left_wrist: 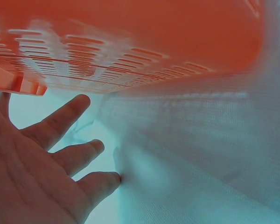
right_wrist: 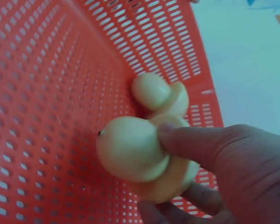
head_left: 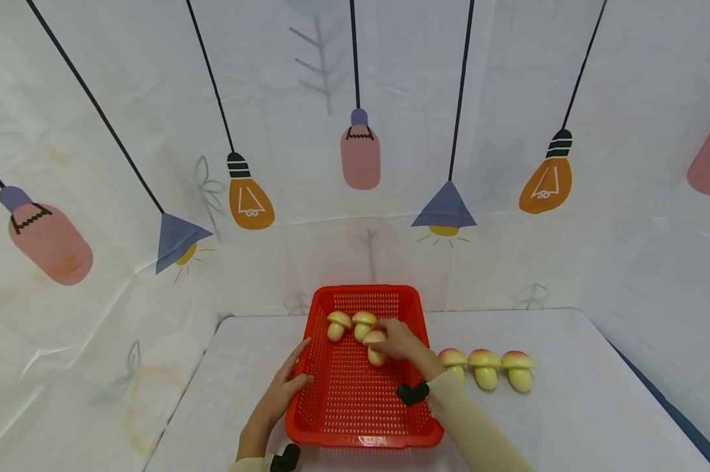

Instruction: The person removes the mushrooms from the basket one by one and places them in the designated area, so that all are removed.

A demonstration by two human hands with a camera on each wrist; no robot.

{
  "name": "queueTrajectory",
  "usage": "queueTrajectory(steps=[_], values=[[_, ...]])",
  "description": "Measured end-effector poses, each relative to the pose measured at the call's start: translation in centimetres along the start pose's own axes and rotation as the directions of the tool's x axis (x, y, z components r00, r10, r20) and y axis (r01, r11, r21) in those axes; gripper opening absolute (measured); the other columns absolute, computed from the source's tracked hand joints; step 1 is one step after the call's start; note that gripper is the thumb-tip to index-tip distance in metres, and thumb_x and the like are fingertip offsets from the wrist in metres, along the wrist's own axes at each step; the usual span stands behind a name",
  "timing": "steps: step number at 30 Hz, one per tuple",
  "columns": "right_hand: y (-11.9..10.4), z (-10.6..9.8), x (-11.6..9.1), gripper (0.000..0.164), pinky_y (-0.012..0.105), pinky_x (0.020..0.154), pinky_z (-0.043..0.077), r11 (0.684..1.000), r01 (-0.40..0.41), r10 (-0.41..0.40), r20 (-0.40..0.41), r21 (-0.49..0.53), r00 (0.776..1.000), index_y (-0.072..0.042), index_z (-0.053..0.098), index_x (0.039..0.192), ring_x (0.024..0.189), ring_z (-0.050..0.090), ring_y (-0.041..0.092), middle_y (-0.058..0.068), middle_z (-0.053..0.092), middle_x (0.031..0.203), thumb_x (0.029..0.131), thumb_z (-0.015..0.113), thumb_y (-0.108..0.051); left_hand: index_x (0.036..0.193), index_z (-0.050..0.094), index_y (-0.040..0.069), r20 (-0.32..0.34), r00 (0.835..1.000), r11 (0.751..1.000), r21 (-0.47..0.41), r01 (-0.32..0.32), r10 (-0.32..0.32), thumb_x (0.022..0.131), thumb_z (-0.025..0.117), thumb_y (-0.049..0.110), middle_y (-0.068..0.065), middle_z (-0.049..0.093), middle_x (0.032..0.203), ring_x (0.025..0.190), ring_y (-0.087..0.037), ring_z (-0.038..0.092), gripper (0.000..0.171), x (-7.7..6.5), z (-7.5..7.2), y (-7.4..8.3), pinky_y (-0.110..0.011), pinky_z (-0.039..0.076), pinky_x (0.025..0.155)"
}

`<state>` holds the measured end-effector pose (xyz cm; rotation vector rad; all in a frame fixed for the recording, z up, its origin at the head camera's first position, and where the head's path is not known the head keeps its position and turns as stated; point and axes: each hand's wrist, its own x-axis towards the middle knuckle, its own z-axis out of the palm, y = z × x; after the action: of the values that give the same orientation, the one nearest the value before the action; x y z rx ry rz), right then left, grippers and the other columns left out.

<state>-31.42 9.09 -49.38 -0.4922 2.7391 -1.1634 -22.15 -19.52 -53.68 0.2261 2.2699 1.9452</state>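
My right hand (head_left: 398, 339) pinches a toy mushroom (head_left: 376, 354) by its cap, inside the red basket (head_left: 363, 440). In the right wrist view, thumb and fingers hold the cap of this mushroom (right_wrist: 130, 149), its pale rounded stem facing the camera. Two similar mushrooms lie toward the basket's far end: one at the left (head_left: 335, 331) and another (head_left: 362, 326) beside it, close to the right hand. Against the basket's left rim rests my left hand (head_left: 280, 391). Its fingers (left_wrist: 60, 123) are spread and mostly straight in the left wrist view, below the rim.
Three more yellow mushrooms with reddish cap tops stand in a row right of the basket; the middle one (head_left: 485, 373) and the right one (head_left: 518, 375) show fully, while the right arm partly covers the left one (head_left: 452, 360). A lamp-printed cloth (head_left: 402, 255) hangs behind the white table (head_left: 567, 419).
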Motion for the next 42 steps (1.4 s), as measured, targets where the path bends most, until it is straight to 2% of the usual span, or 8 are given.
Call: queueTrajectory(steps=[6,13,20,24,28,33,37,42], values=[[-0.5,-0.6,-0.9,0.04,0.048,0.095,0.053,0.997,0.023,-0.021,-0.027,0.08,0.999,-0.003,0.07,0.123,0.115,0.063,0.03,0.013,0.07,0.123,0.088,0.081,-0.02,0.163,0.028,0.029,-0.013,1.0,1.0,-0.004,0.005,-0.005,0.095,0.056,0.011,-0.029,0.046,0.149,0.115,-0.033,0.06,0.075,0.1,0.1,-0.1,-0.036,0.055,0.088],[-1.0,-1.5,-2.3,0.045,0.049,0.092,0.054,0.977,0.1,-0.089,-0.065,0.187,0.994,-0.006,0.068,0.129,0.116,0.064,0.033,0.013,0.068,0.13,0.092,0.077,-0.029,0.163,0.028,0.029,-0.005,1.0,1.0,-0.02,0.004,-0.004,0.096,0.055,0.011,-0.029,0.046,0.149,0.114,-0.034,0.061,0.075,0.3,0.1,-0.1,-0.036,0.056,0.086],[-1.8,-2.3,-4.6,0.039,0.04,0.083,0.057,0.963,0.068,-0.029,-0.149,0.263,0.988,-0.011,0.067,0.123,0.108,0.068,0.03,0.007,0.07,0.124,0.09,0.078,-0.028,0.163,0.028,0.03,-0.004,1.0,1.0,-0.022,0.003,-0.003,0.095,0.055,0.012,-0.028,0.046,0.15,0.115,-0.033,0.061,0.075,0.3,0.2,-0.2,-0.036,0.055,0.088],[-2.2,-2.8,-6.1,0.037,0.035,0.08,0.054,0.95,0.093,-0.036,-0.189,0.299,0.981,-0.01,0.068,0.123,0.106,0.065,0.024,0.005,0.07,0.12,0.09,0.077,-0.024,0.163,0.028,0.029,-0.008,1.0,1.0,-0.02,0.001,-0.001,0.096,0.055,0.012,-0.026,0.045,0.151,0.116,-0.031,0.061,0.075,0.4,0.2,-0.3,-0.035,0.054,0.089],[-2.5,-3.3,-7.7,0.039,0.031,0.08,0.053,0.935,0.114,-0.054,-0.183,0.336,0.982,-0.011,0.066,0.128,0.106,0.063,0.021,0.005,0.069,0.122,0.092,0.076,-0.022,0.163,0.029,0.027,-0.021,1.0,1.0,-0.015,0.0,0.0,0.095,0.055,0.011,-0.024,0.043,0.155,0.119,-0.031,0.059,0.075,0.3,0.1,-0.4,-0.034,0.053,0.09],[-2.8,-4.3,-9.6,0.037,0.03,0.083,0.053,0.942,0.123,-0.056,-0.214,0.312,0.975,-0.017,0.066,0.127,0.105,0.063,0.019,0.002,0.069,0.12,0.091,0.077,-0.021,0.164,0.027,0.028,-0.004,1.0,0.999,-0.041,-0.004,0.004,0.095,0.055,0.009,-0.024,0.036,0.16,0.123,-0.033,0.056,0.076,0.1,0.1,-0.2,-0.034,0.053,0.091],[-2.5,-5.2,-10.9,0.035,0.031,0.083,0.053,0.953,0.131,-0.057,-0.263,0.272,0.963,-0.019,0.067,0.123,0.106,0.063,0.019,0.0,0.07,0.116,0.09,0.079,-0.022,0.163,0.027,0.03,0.006,1.0,0.999,-0.053,-0.001,0.002,0.095,0.055,0.008,-0.025,0.037,0.159,0.123,-0.034,0.056,0.077,0.0,0.2,0.0,-0.034,0.053,0.091],[-1.7,-6.4,-12.5,0.04,0.029,0.085,0.054,0.965,0.072,0.002,-0.282,0.253,0.959,-0.02,0.067,0.125,0.111,0.064,0.019,-0.002,0.07,0.118,0.089,0.081,-0.029,0.163,0.029,0.029,-0.008,1.0,0.999,-0.054,-0.005,0.004,0.095,0.056,0.007,-0.023,0.037,0.161,0.126,-0.034,0.055,0.077,0.1,0.2,-0.1,-0.033,0.052,0.093]])
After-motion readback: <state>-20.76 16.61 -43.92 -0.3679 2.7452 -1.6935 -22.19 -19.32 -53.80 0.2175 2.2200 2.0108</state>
